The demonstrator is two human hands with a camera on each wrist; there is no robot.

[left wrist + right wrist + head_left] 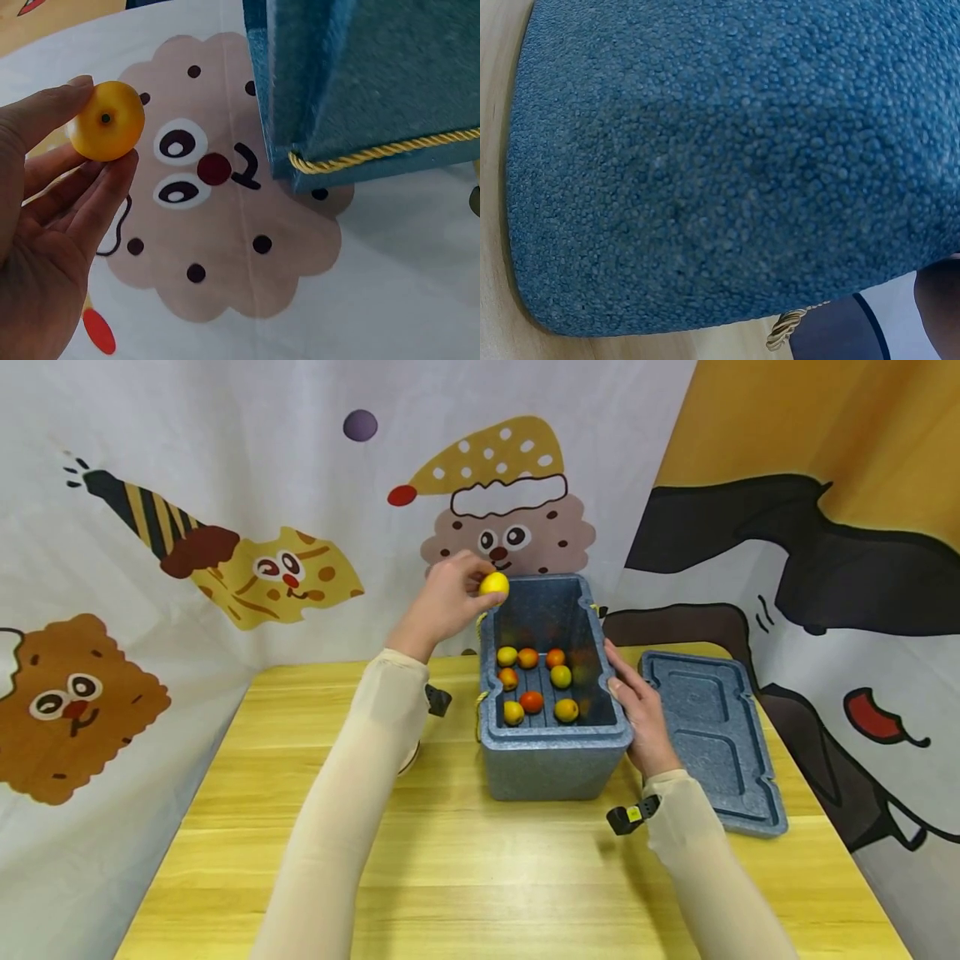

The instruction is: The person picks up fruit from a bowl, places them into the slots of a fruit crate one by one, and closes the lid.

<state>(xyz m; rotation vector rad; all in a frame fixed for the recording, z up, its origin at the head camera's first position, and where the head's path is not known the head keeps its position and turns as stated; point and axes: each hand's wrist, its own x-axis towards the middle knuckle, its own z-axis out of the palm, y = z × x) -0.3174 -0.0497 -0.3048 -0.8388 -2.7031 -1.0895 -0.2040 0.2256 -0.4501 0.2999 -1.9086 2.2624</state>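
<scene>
My left hand [450,597] pinches a small round yellow-orange fruit [109,121] between thumb and fingertips, at the far left rim of a blue-grey foam box [555,768]. A dark stem mark shows on the fruit in the left wrist view. Inside the open box lie several small fruits, among them a red one [531,702] and a yellow-green one [560,677]. On the box's right side, my right hand [643,710] holds the wall, its thumb on the rim and its fingers along the outside. Foam fills most of the right wrist view.
The blue-grey lid [712,735] lies on the wooden table [480,877], right of the box. Yellow rope [390,151] runs along the box's side. Behind the table hangs a cartoon-printed cloth [285,435]. A pale round edge [408,760] shows partly behind my left forearm.
</scene>
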